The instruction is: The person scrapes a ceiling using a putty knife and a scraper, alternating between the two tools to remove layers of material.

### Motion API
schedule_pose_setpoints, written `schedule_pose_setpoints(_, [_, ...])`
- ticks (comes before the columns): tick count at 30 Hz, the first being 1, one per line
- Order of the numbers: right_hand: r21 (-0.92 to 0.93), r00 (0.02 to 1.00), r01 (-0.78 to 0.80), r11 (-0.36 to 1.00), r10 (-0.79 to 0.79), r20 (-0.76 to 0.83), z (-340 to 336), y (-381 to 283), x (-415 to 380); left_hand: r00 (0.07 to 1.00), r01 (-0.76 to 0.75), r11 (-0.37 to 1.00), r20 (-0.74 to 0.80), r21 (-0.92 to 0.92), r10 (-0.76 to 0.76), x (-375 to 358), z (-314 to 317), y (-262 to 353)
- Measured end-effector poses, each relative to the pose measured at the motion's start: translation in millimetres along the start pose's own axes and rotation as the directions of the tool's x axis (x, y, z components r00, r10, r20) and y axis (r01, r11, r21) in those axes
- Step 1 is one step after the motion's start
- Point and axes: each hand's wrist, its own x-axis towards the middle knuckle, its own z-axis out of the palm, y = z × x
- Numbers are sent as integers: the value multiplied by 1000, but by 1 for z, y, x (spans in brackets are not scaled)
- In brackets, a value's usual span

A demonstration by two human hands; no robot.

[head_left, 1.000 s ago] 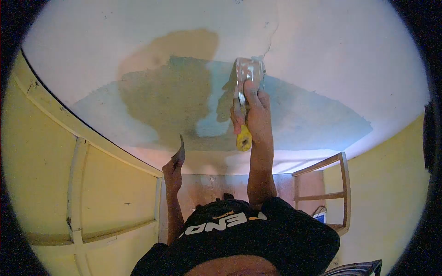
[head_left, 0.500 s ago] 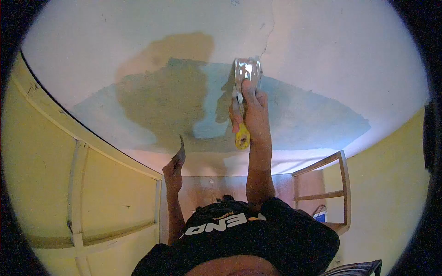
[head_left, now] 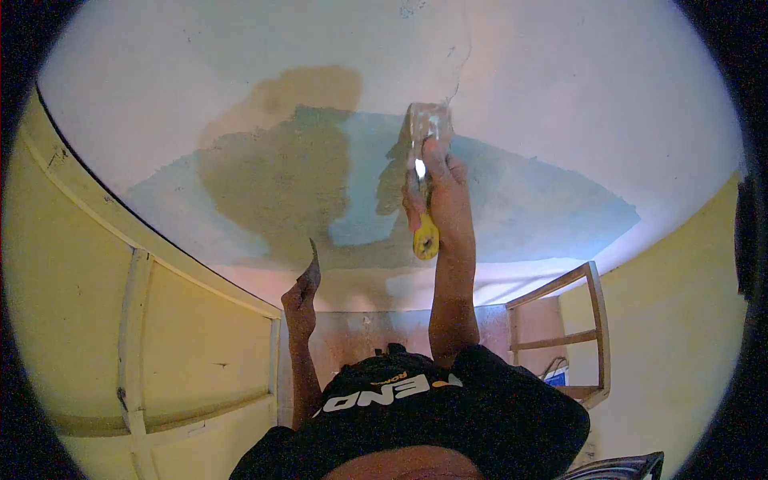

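My right hand (head_left: 446, 188) is closed round a putty knife (head_left: 430, 122) with a wide metal blade and a yellow handle end. Its thumb lies along the knife, and the blade is at the pale plastered surface (head_left: 560, 88), over the upper edge of a blue-green patch (head_left: 552, 192). Lower on the left, my left hand (head_left: 299, 300) grips a thin, dark, flat blade (head_left: 311, 260), seen nearly edge-on. Whether it has a handle is hidden by the hand. A large shadow falls across the patch between the hands and to the left.
A thin crack (head_left: 462, 72) runs up from near the knife. Yellow panelling with pale battens (head_left: 132, 336) stands on the left. To the right are a wooden frame with openings (head_left: 596, 320) and a yellow wall (head_left: 664, 336). A dark curved object (head_left: 620, 466) shows at bottom right.
The putty knife has tilted slightly, its bright glare has dulled, and its yellow end has shifted a little right. My left hand has hardly moved.
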Motion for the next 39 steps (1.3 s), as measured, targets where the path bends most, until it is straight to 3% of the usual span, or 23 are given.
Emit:
schedule_pose_setpoints(2, [8,999,-41,999,41,-11,2,3,-7,1000,12,998,25,63,-13,0,-2,3])
schedule_pose_setpoints(5, [-6,996,-58,998,58,-63,9,-8,-1,997,-76,997,-6,-8,76,2,6,-19])
schedule_pose_setpoints(8, [16,999,24,1000,-25,37,7,4,3,999,-39,999,16,10,39,-1,2,2])
schedule_pose_setpoints(11, [-21,998,0,1000,-1,-56,0,8,8,998,36,999,47,36,-37,-4,-1,-4])
schedule_pose_setpoints(14, [45,998,61,997,-62,32,11,-5,8,999,14,1000,34,-10,-14,-9,2,-10])
schedule_pose_setpoints(17, [16,1000,-4,1000,5,-22,5,0,4,999,52,999,4,9,-52,-12,-3,7])
schedule_pose_setpoints(20, [25,997,51,998,-52,48,11,-11,5,1000,15,996,-3,-84,-15,-12,-2,-13])
schedule_pose_setpoints(23, [17,999,3,1000,-3,33,4,2,1,1000,1,1000,-8,-6,-1,-12,-4,10])
schedule_pose_setpoints(29, [-19,1000,24,1000,-24,-14,12,-5,7,1000,-17,997,13,-78,18,-14,-2,0])
schedule_pose_setpoints(31, [-108,999,36,994,-39,-20,-3,14,5,1000,12,998,13,-59,-11,-18,-3,1])
schedule_pose_setpoints(35, [-41,998,59,997,-58,28,10,-10,6,992,118,992,41,41,-119,-14,-9,6])
schedule_pose_setpoints(38, [-44,998,59,997,-58,24,5,0,4,996,-88,987,-34,-135,84,-15,-3,10])
schedule_pose_setpoints(39, [-41,999,50,998,-49,15,5,-2,5,998,-46,993,-36,-107,42,-16,-4,8])
